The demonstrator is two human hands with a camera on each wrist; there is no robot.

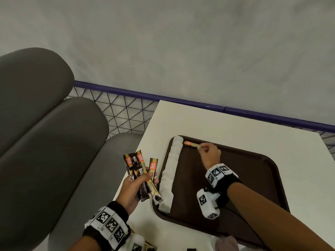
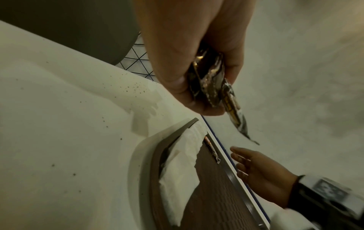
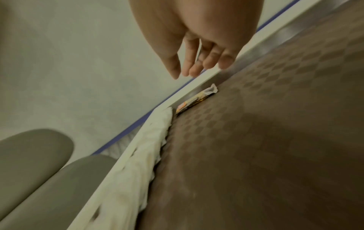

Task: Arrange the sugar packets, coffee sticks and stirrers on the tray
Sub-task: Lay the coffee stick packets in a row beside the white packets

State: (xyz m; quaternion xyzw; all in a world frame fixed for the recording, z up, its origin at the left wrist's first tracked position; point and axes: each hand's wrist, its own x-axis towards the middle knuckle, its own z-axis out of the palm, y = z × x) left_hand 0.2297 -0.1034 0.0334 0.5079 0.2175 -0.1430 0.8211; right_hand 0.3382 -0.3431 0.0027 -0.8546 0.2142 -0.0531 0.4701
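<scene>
Landmark: brown tray (image 1: 253, 187) on the white counter (image 1: 235, 124). One coffee stick (image 1: 191, 143) lies flat at the tray's far-left corner, long axis along the far rim, its left end just beside the top of the sugar packet row (image 1: 171, 171). That row runs down the tray's left rim, at right angles to the stick.

Right hand (image 1: 209, 156) sits over the tray just right of the stick's right end. The wrist view shows the fingers (image 3: 194, 68) loosely extended above the stick, holding nothing; the stick looks apart from them there, though in the head view the fingertips seem to reach its end, so contact unclear.

Left hand (image 1: 135, 186) is off the tray's left rim, over the counter edge, fingers curled round a bundle of coffee sticks (image 1: 143, 174) fanned upward.

Judgement: next stick comes from that bundle, so the right hand must travel left across the sugar row to fetch it, then lay it parallel to the placed stick, on its near side. No stirrers identifiable.
</scene>
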